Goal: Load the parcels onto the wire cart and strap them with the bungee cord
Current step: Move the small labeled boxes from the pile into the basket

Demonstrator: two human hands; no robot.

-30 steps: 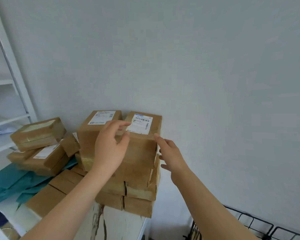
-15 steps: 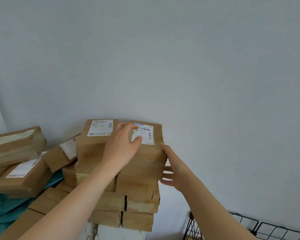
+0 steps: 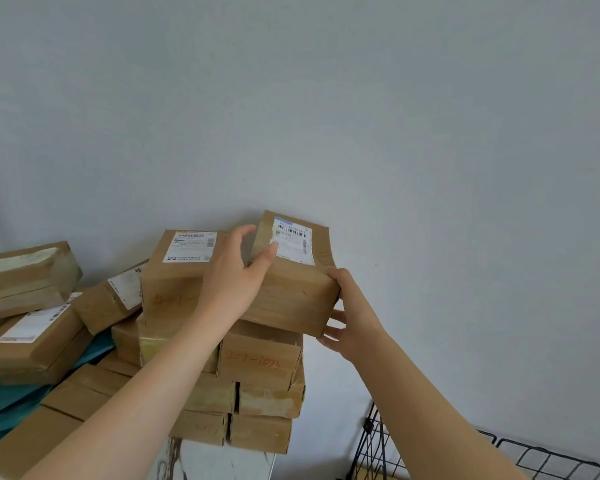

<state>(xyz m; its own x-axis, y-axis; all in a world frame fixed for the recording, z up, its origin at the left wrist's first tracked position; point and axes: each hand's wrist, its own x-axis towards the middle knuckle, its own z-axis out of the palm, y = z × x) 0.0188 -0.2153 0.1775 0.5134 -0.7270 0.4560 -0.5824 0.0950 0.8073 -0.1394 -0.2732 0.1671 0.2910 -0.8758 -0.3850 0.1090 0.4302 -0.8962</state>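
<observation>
1. At the lower right corner of the frame stands the black wire cart [image 3: 367,427]. Only its top rim and one side panel show.
2. At the bottom centre a white marbled desk [image 3: 219,462] carries a stack of parcels [image 3: 260,396], brown boxes piled in columns. At the lower left, teal cloth [image 3: 0,403] lies under more loose boxes [image 3: 32,341].
3. Both bare forearms reach up from the bottom edge toward the centre of the frame.
4. The left hand [image 3: 232,282] grips the top parcel [image 3: 291,292] at its left end. The thumb presses on the white label and the fingers curl over the far edge.
5. The right hand [image 3: 354,320] holds the parcel's right end, with the thumb on the upper corner and the fingers spread beneath it.
6. The top parcel sits tilted at the centre of the frame, above the stack's right column. I cannot tell whether it touches the box beneath. A second labelled box [image 3: 177,271] lies just beside it on the left.
7. Behind everything rises a plain pale wall [image 3: 361,116].
</observation>
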